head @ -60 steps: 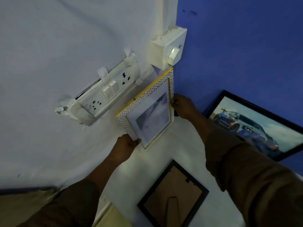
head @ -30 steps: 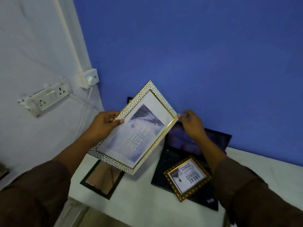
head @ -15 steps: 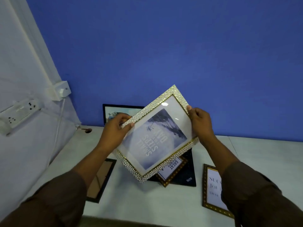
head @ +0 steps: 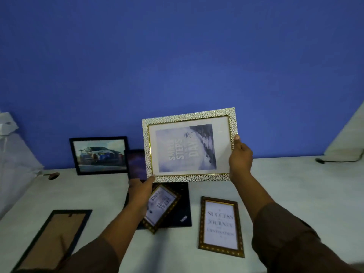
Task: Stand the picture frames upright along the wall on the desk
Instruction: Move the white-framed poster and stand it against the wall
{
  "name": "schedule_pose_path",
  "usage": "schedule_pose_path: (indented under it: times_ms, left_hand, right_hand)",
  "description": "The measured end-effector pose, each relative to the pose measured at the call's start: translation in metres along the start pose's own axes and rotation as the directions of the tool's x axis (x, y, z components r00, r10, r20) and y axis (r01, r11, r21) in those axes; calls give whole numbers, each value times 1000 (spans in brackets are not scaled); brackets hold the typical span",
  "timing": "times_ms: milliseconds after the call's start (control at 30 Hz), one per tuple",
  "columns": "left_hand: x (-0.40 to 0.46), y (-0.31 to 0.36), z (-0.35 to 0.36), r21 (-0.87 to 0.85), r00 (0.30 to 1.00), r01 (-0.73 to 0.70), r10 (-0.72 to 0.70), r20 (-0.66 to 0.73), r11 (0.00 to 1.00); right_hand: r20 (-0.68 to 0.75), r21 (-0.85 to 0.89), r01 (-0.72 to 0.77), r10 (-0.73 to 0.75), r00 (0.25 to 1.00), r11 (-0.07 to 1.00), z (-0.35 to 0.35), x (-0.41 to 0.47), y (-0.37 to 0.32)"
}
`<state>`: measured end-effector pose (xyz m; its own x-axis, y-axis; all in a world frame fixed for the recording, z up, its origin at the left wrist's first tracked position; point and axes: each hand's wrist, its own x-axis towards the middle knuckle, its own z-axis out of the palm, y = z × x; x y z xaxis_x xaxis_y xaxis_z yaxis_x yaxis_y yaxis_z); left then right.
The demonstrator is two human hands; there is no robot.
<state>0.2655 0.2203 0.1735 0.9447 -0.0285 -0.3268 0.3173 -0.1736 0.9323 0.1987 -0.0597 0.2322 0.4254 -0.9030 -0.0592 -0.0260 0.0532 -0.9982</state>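
both hands carry the white pebbled frame (head: 189, 144) clear of the desk (head: 275, 184): my left hand (head: 140, 187) is closed on its lower left corner, my right hand (head: 240, 154) closed on its right edge, a two-point hold to control tilt. nearer me, three frames lie flat: a black one face down (head: 53, 233), a small gold one (head: 160, 208) on a dark laptop (head: 181, 209), a gold one (head: 219, 226). beyond, only the car picture (head: 99, 154) stands against the blue wall (head: 177, 56).
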Motion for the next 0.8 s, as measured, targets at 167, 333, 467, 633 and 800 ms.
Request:
schedule_pose_path:
  times_ms: [167,333,467,633,800]
  left_hand:
    - [-31,11,107,-212,921,115,-24,390,971]
    - [-24,28,170,-364,938,-66,182,294,929]
    - [-3,52,196,-455,898,-146,311,312,879]
    - [40,74,212,-390,853,-177,338,397,904]
    - [88,81,218,-281,868,-189,294,401,941]
  right_hand:
    - [8,182,-193,195,981,964,-30,57,10]
    - [77,306,-261,249,965,916,-47,100,22]
    - [240,370,-387,315,918,845,-53,127,29]
    - [223,253,-295,242,944,921,-54,180,35]
    - [132,-184,-141,166,977,973,-47,236,47]
